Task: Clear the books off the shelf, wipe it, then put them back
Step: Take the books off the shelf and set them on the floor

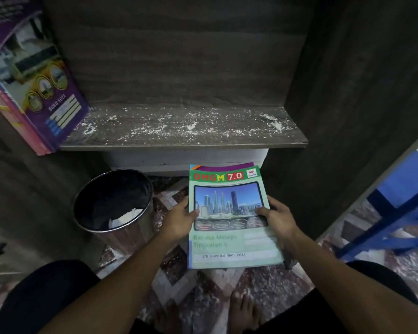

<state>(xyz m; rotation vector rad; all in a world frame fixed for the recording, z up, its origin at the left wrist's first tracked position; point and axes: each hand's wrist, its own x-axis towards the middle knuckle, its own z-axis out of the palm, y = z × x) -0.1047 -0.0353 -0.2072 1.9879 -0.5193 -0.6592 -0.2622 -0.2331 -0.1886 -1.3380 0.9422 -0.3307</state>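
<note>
Bare feet [243, 309] stood on the patterned floor [203, 285], and above them a small stack of books [232, 220], a green workbook on top, was held below shelf level. The left hand [181, 219] and right hand [279, 216] each grasped a side edge, thumbs on the cover. The shelf [186, 131] carried white dust and appeared unwiped, with purple books [34, 92] leaning at its left end, so clearing was judged unfinished. The next move called for setting the stack down and lifting those out. A steel bin [114, 201] crowded the floor at left and a blue frame [396, 213] stood at right. No cloth was seen.
</note>
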